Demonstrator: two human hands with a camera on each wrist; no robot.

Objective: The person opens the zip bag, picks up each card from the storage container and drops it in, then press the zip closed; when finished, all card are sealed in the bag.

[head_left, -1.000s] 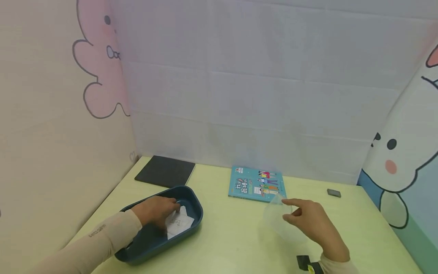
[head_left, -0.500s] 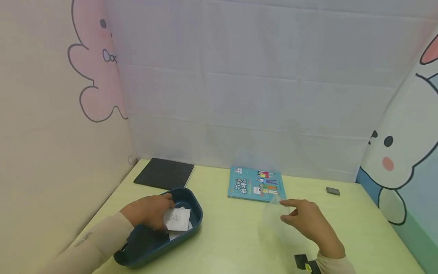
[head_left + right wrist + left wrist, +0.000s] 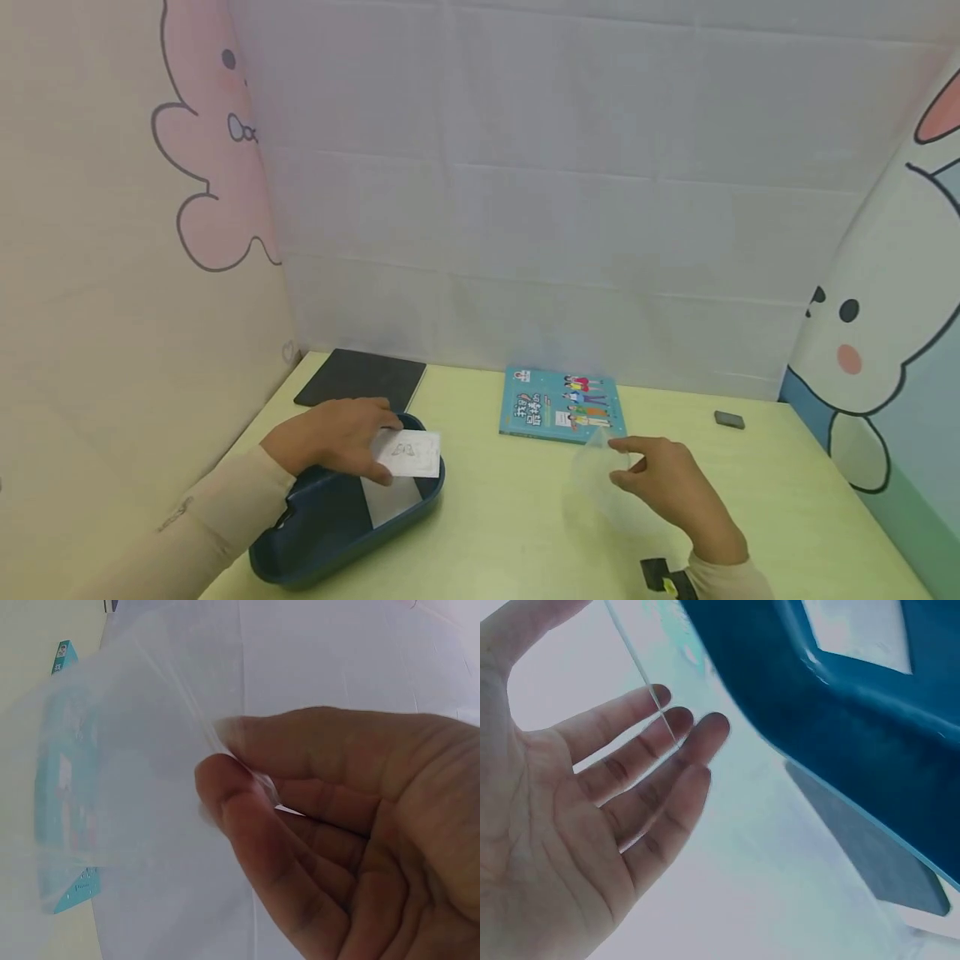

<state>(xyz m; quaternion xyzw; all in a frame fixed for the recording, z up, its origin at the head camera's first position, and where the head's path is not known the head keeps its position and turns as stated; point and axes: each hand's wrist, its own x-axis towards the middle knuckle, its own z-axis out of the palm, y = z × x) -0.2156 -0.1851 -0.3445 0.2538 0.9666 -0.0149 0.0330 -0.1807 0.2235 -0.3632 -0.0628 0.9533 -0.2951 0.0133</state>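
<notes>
My left hand [image 3: 337, 437] holds a white card [image 3: 412, 454] with a butterfly drawing over the far end of a dark blue tray [image 3: 315, 537]. In the left wrist view the card shows edge-on as a thin line against the fingers [image 3: 649, 769]. More white paper [image 3: 390, 504] lies in the tray beneath the card. Over the right part of the table, my right hand [image 3: 663, 479] pinches a clear plastic bag [image 3: 161, 795] between thumb and forefinger. The bag hangs to the left of that hand, its lower outline faint against the table.
Behind the tray lies a black notebook [image 3: 367, 375]. A teal picture book [image 3: 558, 404] sits at the back middle, just beyond the bag. Far right is a small dark grey block [image 3: 729, 419]. Pale cloth walls [image 3: 540, 208] close off the table's back and sides.
My left hand has lifted the butterfly card up from the other paper in the tray and moved it slightly right. The right hand and bag have barely shifted.
</notes>
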